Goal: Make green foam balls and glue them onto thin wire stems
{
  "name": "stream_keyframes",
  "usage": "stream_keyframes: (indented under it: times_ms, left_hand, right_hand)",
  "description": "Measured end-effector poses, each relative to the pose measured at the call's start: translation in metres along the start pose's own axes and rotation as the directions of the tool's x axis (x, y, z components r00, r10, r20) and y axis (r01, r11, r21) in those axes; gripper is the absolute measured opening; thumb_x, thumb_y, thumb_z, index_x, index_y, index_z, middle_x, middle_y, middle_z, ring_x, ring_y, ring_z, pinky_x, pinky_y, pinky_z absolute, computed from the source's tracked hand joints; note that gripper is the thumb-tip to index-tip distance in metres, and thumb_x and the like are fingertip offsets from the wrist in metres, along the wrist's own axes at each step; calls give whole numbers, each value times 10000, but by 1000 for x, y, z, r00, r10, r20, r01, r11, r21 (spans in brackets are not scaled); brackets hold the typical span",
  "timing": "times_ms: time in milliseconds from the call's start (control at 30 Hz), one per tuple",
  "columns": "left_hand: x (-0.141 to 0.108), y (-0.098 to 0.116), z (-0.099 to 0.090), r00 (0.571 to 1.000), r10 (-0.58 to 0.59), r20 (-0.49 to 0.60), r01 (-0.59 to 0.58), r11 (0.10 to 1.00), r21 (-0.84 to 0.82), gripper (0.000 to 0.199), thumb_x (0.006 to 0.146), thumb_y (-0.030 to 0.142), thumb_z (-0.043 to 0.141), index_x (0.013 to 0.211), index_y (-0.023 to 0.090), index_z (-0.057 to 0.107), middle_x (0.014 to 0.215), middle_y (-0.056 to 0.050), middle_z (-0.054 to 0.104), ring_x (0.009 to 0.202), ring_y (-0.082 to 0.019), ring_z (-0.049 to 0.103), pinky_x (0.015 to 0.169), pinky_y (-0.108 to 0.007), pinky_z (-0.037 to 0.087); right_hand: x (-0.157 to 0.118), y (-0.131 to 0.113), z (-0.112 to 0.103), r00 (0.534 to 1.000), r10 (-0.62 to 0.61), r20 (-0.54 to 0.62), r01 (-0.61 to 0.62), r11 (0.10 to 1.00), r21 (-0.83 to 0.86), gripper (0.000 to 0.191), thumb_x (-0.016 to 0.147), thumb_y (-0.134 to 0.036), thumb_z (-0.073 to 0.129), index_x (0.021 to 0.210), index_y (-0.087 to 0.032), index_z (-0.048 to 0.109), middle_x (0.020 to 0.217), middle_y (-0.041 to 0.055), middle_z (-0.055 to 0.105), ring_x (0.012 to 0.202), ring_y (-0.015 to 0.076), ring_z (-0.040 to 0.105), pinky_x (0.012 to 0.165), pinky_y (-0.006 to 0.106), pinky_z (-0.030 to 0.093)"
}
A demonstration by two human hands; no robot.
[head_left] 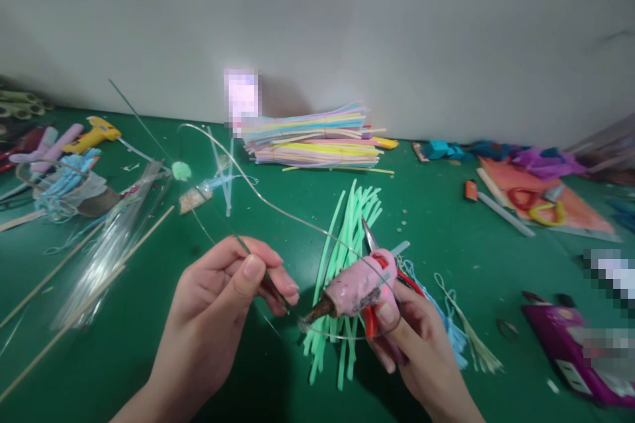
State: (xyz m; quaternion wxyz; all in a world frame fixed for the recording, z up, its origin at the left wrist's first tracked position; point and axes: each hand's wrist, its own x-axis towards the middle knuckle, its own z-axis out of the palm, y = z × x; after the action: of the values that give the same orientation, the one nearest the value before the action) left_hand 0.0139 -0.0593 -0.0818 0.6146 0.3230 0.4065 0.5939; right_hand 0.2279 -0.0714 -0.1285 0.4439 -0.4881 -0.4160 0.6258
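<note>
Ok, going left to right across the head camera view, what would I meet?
Pale rolls, yellow glue gun, left hand, pink glue gun, right hand, small orange object, purple case.

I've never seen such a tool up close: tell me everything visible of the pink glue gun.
The glue gun has a pink, plastic-looking body, scuffed and darkly stained, with a brown, grimy nozzle. The right hand grips its handle, holding it over the green strips. The nozzle slants down toward the left, its tip close to the dark stem in the left hand; I can't tell whether they touch. A thin wire curves across its body.
</note>
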Motion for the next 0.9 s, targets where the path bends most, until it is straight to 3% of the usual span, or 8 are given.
stream_keyframes:
  times_ms: [200,500,700,900]
  left_hand:
    - [0,0,0,1000,17,-4,-17,1000,4,82,897,262,709,843,213,744,685,9,736,613,-84,670,576,-121,542]
    - [4,3,1,993,74,-92,-76,997,-18,80,841,277,772,798,213,751,658,25,716,618,-85,678,574,-108,552]
    - [5,3,0,988,95,-118,-91,995,46,68,860,269,749,825,211,751,712,12,749,672,-100,705,614,-122,571]
    - [5,2,2,979,125,-160,-113,990,84,88,859,279,751,824,199,742,720,-1,754,682,-112,708,602,-138,570]
  right_hand:
    - [0,0,-1,1000,2,-14,-2,1000,-1,428,826,-586,697,780,-170,605,495,-84,404,357,33,327,383,196,199]
    - [0,-2,1,999,-22,-48,20,999,-38,403,830,-559,703,784,-167,624,523,-68,432,378,43,328,380,204,230]
    - [5,9,-9,982,-102,-161,105,994,11,344,863,-518,688,850,-180,627,502,-58,462,364,65,374,373,205,198]
    - [6,9,-11,949,-171,-266,209,970,122,305,868,-472,693,781,-188,625,557,-31,514,366,67,425,357,201,286]
